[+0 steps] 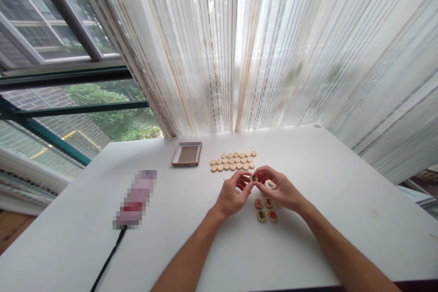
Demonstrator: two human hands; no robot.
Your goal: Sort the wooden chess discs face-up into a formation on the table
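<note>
Both my hands meet over the white table [328, 191], pinching one round wooden game piece [253, 178] with a dark mark on its face. My left hand [233, 194] holds its left edge with thumb and fingers closed. My right hand [278, 188] grips the right edge, and another pale piece [271, 184] shows under its fingers. Just below the hands lie several face-up pieces [267, 209] with red or black marks. Farther back, several plain face-down pieces [233, 161] lie in neat rows.
A small shallow box lid [186, 153] rests at the back left of the pieces. A blurred pink object [135, 200] with a black cable [108, 259] lies at the left. Striped sheer curtains [260, 45] hang behind the table, and a window [61, 54] is at left.
</note>
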